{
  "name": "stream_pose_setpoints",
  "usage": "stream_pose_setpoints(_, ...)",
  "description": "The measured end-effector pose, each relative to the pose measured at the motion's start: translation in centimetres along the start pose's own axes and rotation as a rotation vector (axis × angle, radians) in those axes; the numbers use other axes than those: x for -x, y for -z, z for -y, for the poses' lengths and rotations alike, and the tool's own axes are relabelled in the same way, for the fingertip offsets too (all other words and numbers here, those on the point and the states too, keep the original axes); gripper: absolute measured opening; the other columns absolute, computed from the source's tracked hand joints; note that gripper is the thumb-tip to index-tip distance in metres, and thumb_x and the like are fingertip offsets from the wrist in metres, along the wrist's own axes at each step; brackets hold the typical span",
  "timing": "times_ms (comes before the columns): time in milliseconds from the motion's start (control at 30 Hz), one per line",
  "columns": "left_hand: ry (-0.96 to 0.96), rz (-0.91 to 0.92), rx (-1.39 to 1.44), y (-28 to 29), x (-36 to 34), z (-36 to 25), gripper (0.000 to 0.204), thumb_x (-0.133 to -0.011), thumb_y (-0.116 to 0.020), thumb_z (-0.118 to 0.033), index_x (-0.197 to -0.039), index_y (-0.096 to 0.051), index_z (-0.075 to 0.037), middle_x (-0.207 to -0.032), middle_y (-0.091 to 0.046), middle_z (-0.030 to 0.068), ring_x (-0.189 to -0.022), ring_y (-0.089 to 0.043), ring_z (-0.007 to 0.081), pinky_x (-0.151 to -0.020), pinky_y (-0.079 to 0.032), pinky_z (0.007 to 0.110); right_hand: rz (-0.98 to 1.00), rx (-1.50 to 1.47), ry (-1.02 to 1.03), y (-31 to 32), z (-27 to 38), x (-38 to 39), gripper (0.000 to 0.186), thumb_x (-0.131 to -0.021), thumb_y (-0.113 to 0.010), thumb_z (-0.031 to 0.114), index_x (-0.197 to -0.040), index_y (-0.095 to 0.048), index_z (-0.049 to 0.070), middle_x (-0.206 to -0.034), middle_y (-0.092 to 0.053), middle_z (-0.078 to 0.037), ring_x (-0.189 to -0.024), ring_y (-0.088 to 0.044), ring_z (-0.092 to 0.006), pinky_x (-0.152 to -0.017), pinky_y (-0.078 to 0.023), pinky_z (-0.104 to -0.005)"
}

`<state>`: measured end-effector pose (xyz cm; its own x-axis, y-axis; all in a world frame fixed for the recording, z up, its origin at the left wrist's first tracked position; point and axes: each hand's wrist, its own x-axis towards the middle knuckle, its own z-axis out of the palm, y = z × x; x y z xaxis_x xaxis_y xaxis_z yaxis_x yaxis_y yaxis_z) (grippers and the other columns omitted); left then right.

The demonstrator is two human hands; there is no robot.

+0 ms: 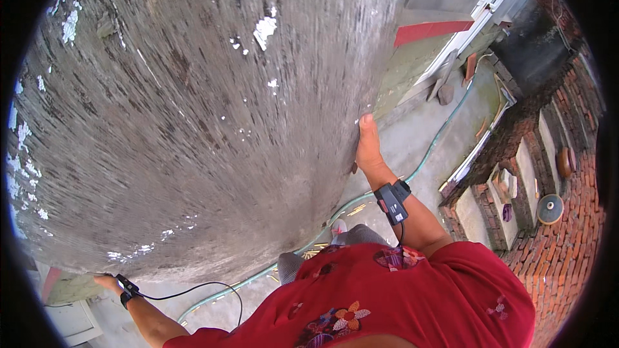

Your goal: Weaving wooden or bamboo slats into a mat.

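1. Head view: the weathered grey panel [213, 122] is held before me, not released; whether it bears on the floor [405, 143], I cannot tell;
2. it spans between my hands; my right grip [369, 149] clamps its right edge; my left grip [108, 282] meets its lower left edge, closure hidden, so I cannot tell.

Beside the stepped structure of red brick and grey concrete slabs [472, 219], the pale grey concrete floor [459, 134] spreads to its left, crossed by a thin green hose [442, 129]. Curved, coarse red brickwork [561, 264] lies to the steps' right and below them, with a round pale disc with a dark centre [550, 209] just beside the steps. Up and left of the steps stand a pale greenish wall [412, 71], a flat red band [431, 33] and a long white frame [474, 32]. Soft daylight reaches the steps; above them is a dark, shadowy corner [525, 51].
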<state>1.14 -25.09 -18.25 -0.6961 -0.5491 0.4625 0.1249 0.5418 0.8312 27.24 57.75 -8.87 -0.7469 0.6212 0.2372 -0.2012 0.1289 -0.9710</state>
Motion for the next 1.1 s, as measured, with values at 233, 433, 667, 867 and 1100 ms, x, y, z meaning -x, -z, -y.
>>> stream_pose_setpoints(233,0.117,0.084,-0.057,-3.0,1.7,0.8,0.037,-0.083,-0.047,-0.021,-0.109,-0.051,0.006,-0.097,-0.059,0.0165,-0.077,-0.054,0.0253,-0.068,-0.046,0.037,-0.026,0.034,-0.054,-0.7,1.9,-0.2,0.082,-0.084,-0.031,0.064,-0.127,-0.034,-0.005,-0.125,-0.043,-0.014,-0.114,-0.041,-0.0228,-0.097,-0.031,-0.0351)
stream_pose_setpoints(433,0.008,0.025,-0.113,-1.6,0.7,3.3,0.035,-0.081,-0.048,-0.016,-0.108,-0.052,0.006,-0.098,-0.059,0.0197,-0.080,-0.055,0.0295,-0.072,-0.044,0.040,-0.001,-0.105,-0.081,-1.2,1.0,-0.3,0.081,-0.084,-0.033,0.063,-0.132,-0.027,-0.003,-0.131,-0.036,-0.013,-0.119,-0.035,-0.0229,-0.100,-0.027,-0.0353)
stream_pose_setpoints(667,-0.385,-0.073,-0.443,1.1,-2.5,5.7,0.025,-0.074,-0.056,-0.004,-0.096,-0.054,0.007,-0.090,-0.061,0.0160,-0.077,-0.053,0.0248,-0.070,-0.044,0.035,0.023,-0.199,-0.045,-0.7,0.5,0.6,0.078,-0.085,-0.038,0.059,-0.134,-0.024,0.001,-0.136,-0.030,-0.011,-0.123,-0.031,-0.0238,-0.103,-0.023,-0.0366)
stream_pose_setpoints(867,-0.162,-0.188,-0.464,0.7,-2.8,9.7,0.035,-0.078,-0.052,-0.012,-0.111,-0.048,0.002,-0.105,-0.052,0.0208,-0.098,-0.048,0.0365,-0.086,-0.037,0.040,-0.015,-0.323,-0.115,-1.9,0.6,0.3,0.074,-0.086,-0.038,0.056,-0.135,-0.023,0.003,-0.137,-0.030,-0.009,-0.124,-0.031,-0.0248,-0.104,-0.022,-0.0375)
stream_pose_setpoints(1100,-0.028,0.022,-0.494,-5.2,2.6,5.2,0.037,-0.078,-0.051,-0.010,-0.112,-0.044,0.005,-0.107,-0.050,0.0230,-0.099,-0.048,0.0370,-0.085,-0.038,0.041,-0.130,-0.262,-0.137,-1.4,4.0,0.8,0.072,-0.087,-0.037,0.055,-0.136,-0.022,0.004,-0.138,-0.028,-0.009,-0.125,-0.028,-0.0240,-0.105,-0.021,-0.0384)
